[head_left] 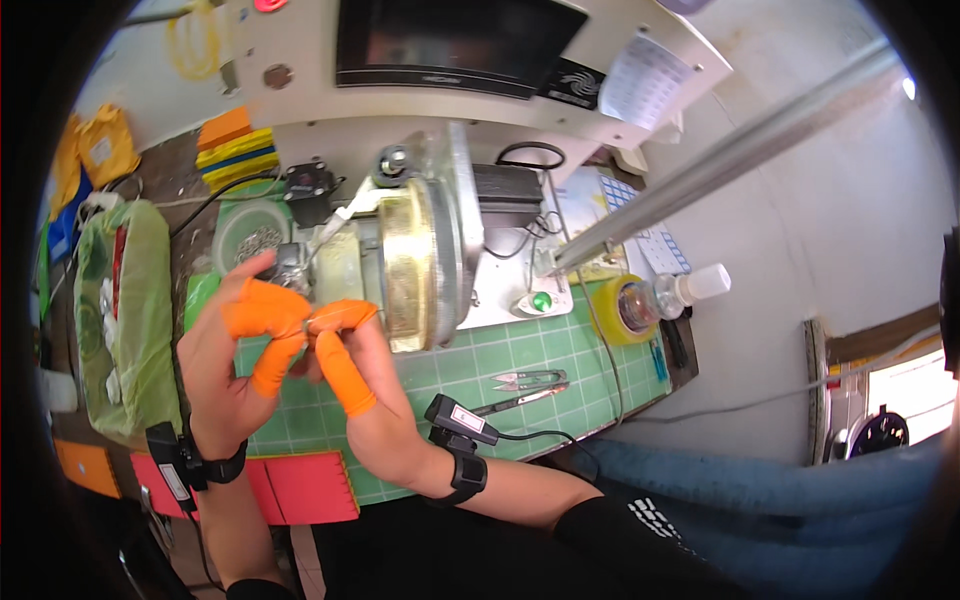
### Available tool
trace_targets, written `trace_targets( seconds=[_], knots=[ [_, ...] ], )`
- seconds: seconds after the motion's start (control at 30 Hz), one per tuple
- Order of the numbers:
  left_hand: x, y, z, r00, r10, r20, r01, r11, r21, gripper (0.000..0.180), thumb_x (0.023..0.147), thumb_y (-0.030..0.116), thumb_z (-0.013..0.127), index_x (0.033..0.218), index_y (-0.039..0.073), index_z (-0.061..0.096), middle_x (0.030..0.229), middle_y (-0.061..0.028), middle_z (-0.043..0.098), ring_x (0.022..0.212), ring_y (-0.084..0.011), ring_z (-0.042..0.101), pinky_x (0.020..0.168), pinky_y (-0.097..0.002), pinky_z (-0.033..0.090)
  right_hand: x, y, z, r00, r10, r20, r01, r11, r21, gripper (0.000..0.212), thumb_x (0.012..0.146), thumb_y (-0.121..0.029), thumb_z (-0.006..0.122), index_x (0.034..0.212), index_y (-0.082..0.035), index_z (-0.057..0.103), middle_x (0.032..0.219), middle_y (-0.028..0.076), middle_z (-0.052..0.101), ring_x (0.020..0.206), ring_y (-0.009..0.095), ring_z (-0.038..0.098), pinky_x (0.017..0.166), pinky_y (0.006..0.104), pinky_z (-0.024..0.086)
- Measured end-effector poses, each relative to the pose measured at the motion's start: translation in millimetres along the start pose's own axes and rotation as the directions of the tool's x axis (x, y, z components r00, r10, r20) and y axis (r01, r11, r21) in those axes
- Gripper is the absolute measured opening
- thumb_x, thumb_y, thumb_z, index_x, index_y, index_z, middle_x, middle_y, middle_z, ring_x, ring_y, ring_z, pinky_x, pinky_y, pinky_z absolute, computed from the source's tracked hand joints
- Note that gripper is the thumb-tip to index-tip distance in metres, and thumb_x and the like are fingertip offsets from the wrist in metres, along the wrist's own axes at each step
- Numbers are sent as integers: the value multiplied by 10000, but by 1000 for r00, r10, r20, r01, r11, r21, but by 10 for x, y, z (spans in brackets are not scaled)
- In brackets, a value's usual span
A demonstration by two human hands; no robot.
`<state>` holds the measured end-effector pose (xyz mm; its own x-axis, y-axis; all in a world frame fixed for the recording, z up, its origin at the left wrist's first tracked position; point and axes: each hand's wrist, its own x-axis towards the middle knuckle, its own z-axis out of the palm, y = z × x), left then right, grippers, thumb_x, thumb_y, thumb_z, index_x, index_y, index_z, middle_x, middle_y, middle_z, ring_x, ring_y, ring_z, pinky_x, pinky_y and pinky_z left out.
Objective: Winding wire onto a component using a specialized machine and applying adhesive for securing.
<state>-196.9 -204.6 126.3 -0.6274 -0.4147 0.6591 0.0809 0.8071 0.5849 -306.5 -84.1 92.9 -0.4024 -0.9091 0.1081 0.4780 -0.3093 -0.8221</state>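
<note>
My left hand and my right hand meet above the green gridded mat, both with orange finger cots on thumb and forefinger. Their fingertips pinch together at one spot. Whatever lies between them is too small to make out. Just beyond the fingers is a small metal fixture of a benchtop machine. To the right of it stands the machine's large brass-coloured wheel, close to my right fingertips. A black strap with a small device sits on each wrist.
Left is a container lined with green plastic; a bowl holds small metal parts. Snips lie on the mat. A yellow ring and clear bottle stand right. A metal pole slants across; red pads lie in front.
</note>
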Motion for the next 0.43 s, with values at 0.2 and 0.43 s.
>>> trace_targets(
  seconds=[0.2, 0.43],
  knots=[
    [-60, -37, 65, 998, -48, -36, 44, 992, -119, 91, 981, -52, 664, 1014, 9, 605, 993, -141, 734, 912, -237, 676, 1196, -717, 381, -319, -512, -435, 855, 324, 406, -292, 946, -141, 246, 1164, -270, 479, 1086, -60, 580, 1023, 37, 600, 887, 151, 608, 837, 333, 506],
    [-15, -129, -83, 991, -82, 102, 103, 968, -228, 39, 1039, 26, 643, 1027, 12, 608, 1053, -159, 741, 1044, -313, 730, 1178, -740, 373, -544, -1734, -1152, 836, 211, 506, 150, 800, -582, 159, 1081, -211, 646, 999, -86, 702, 1005, 99, 704, 966, 257, 715, 865, 355, 537]
  ],
)
